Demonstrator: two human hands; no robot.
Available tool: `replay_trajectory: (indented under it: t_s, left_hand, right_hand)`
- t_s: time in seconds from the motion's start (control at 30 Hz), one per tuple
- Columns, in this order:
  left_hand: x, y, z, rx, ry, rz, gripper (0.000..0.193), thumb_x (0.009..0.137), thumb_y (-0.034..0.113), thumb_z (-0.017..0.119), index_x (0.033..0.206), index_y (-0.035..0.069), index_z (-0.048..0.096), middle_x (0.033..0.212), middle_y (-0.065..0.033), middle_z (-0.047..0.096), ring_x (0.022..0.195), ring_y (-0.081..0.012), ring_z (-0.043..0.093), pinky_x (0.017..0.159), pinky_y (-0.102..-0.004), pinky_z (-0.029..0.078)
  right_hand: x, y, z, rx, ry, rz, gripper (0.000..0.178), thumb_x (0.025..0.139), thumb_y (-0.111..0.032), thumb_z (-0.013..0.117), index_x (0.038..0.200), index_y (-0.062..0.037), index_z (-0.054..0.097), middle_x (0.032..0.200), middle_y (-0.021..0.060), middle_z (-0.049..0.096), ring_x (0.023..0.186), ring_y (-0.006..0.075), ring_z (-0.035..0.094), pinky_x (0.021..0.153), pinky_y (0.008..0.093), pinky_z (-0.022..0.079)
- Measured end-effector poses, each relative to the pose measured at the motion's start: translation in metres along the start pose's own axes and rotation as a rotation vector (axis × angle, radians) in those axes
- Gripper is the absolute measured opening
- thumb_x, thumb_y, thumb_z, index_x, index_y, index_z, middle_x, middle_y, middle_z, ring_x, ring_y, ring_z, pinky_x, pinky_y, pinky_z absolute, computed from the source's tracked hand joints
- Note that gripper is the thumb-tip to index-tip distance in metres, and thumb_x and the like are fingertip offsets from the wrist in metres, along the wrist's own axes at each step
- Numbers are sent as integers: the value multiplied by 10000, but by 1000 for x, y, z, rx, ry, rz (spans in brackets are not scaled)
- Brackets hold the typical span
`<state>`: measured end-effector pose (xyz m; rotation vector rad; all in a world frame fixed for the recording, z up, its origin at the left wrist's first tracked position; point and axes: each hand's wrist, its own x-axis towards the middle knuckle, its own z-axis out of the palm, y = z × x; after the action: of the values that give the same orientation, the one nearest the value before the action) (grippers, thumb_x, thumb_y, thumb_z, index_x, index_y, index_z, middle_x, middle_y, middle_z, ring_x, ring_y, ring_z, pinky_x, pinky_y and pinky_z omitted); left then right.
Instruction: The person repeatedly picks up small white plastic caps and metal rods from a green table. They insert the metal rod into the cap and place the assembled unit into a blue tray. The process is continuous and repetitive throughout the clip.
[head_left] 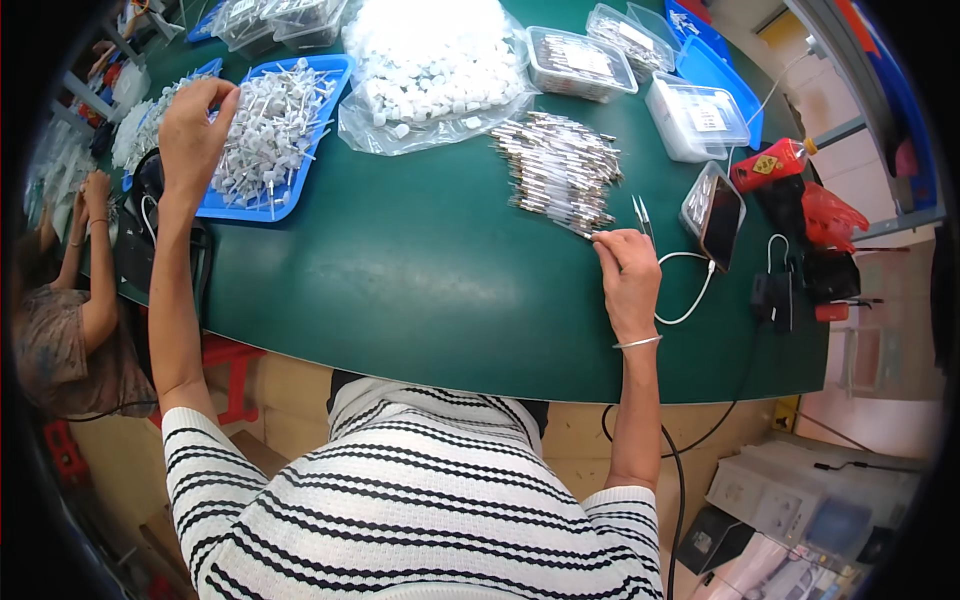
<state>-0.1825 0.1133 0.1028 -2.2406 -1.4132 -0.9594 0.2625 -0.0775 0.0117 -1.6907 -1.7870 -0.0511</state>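
Observation:
My left hand (196, 135) is raised at the left edge of a blue tray (285, 208). Its fingers are curled together, and whatever they may hold is hidden. Heaped in that tray are many small white-capped parts (262, 145) with thin metallic stems. On the right, my right hand (630, 280), with a bangle at the wrist, pinches the end of a slim white-and-metal rod (578, 229). This rod lies along the near edge of a stacked pile of similar rods (560, 165). Metal tweezers (642, 213) lie just beyond the right hand.
A clear bag of white caps (430, 90) sits at the back middle. Lidded plastic boxes (580, 62) stand behind the rods. To the right are a phone (721, 232) with a white cable, a red bottle (770, 165) and a red bag (832, 215). Another person's arms (98, 260) are at far left.

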Motion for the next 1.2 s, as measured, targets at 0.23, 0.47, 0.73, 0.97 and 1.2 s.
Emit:
replay_trajectory:
  t_s: [0.23, 0.47, 0.73, 0.97, 1.2]
  left_hand:
    - [-27, -21, 21, 192, -3, 28, 148, 814, 133, 660, 939, 57, 644, 899, -96, 628, 884, -305, 567, 791, -376, 451]
    - [-44, 105, 35, -770, -214, -69, 151, 821, 21, 647, 971, 21, 668, 931, -78, 658, 894, -177, 617, 795, -290, 473]
    - [-67, 198, 70, -1706, -819, -416, 224, 955, 136, 520, 1044, -23, 650, 980, -77, 663, 900, -114, 592, 827, -256, 473]
    - [-70, 208, 72, -1830, -906, -577, 214, 947, 180, 550, 993, -7, 644, 927, -91, 668, 832, -109, 597, 784, -255, 480]
    - [-73, 205, 74, -1758, -920, -610, 212, 925, 198, 594, 948, -9, 637, 854, -80, 668, 759, -101, 608, 735, -241, 495]
  right_hand:
    - [14, -7, 11, -208, -149, -68, 63, 768, -30, 649, 823, -20, 622, 843, 109, 569, 825, 294, 534, 691, 399, 457]
    - [28, -37, 11, 337, -403, 134, 60, 788, -73, 662, 816, -21, 650, 776, 64, 625, 746, 202, 576, 658, 332, 462]
    - [43, -55, 45, 1536, -287, 491, 135, 853, -92, 634, 957, -7, 649, 910, 29, 641, 817, 87, 561, 759, 249, 436]
    - [34, -61, 53, 1682, -346, 600, 164, 880, -118, 605, 996, -8, 640, 972, 38, 628, 816, 97, 552, 796, 256, 441]
    - [34, -63, 47, 1521, -328, 489, 149, 875, -94, 631, 993, -3, 638, 954, 33, 628, 830, 83, 557, 781, 248, 449]
